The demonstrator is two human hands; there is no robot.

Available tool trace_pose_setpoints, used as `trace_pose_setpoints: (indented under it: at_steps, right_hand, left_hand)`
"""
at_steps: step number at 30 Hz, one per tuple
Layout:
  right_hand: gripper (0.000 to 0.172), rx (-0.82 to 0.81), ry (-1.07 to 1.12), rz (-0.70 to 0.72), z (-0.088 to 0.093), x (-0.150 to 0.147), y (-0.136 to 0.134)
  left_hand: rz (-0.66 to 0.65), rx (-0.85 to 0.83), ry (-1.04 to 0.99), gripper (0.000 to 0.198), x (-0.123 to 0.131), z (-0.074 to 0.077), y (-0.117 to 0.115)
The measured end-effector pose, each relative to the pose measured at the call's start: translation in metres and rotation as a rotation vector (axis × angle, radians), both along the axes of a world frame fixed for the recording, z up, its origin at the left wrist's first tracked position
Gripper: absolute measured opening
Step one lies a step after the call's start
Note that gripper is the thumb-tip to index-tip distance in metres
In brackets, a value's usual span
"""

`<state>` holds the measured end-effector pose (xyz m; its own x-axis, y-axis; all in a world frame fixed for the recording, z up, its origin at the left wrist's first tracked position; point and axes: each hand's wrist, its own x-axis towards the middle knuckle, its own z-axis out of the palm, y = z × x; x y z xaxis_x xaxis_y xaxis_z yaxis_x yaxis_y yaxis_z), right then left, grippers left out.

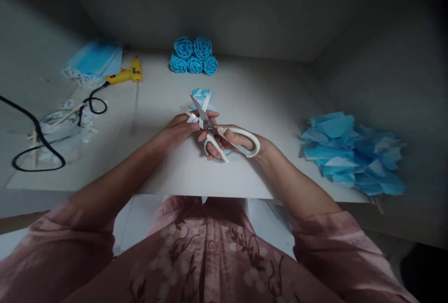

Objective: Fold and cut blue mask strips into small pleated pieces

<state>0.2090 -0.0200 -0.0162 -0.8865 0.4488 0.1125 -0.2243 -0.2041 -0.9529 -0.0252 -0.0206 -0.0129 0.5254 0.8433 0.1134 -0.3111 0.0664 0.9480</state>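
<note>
My right hand (241, 143) grips white-handled scissors (224, 140), fingers through the loops, blades parted and pointing up and left. My left hand (182, 128) pinches a small folded piece of blue and white paper (202, 102) right at the blades. Both hands meet above the middle of a white board (168, 167) that rests over my lap.
Several blue paper roses (193, 55) stand at the back centre. A yellow glue gun (126, 75) with a black cord (38, 139) lies at the back left, near blue face masks (94, 60) and white scraps (63, 125). A heap of blue paper pieces (353, 153) lies at the right.
</note>
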Motion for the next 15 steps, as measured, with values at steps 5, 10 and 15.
trace_pose_setpoints:
  at_steps: [5,10,15]
  right_hand:
    - [0.072,-0.007,0.066,0.025,-0.0006,-0.0034,0.0014]
    - [0.075,-0.066,0.109,0.075,-0.0072,-0.0039,0.0063]
    - [0.071,-0.140,0.108,0.038,-0.0086,-0.0023,0.0089]
  left_hand:
    - [-0.015,0.008,0.010,0.050,-0.0018,0.0004,0.0004]
    - [-0.013,0.052,-0.022,0.047,-0.0031,-0.0008,0.0016]
    - [-0.022,0.057,-0.076,0.042,-0.0030,-0.0035,0.0041]
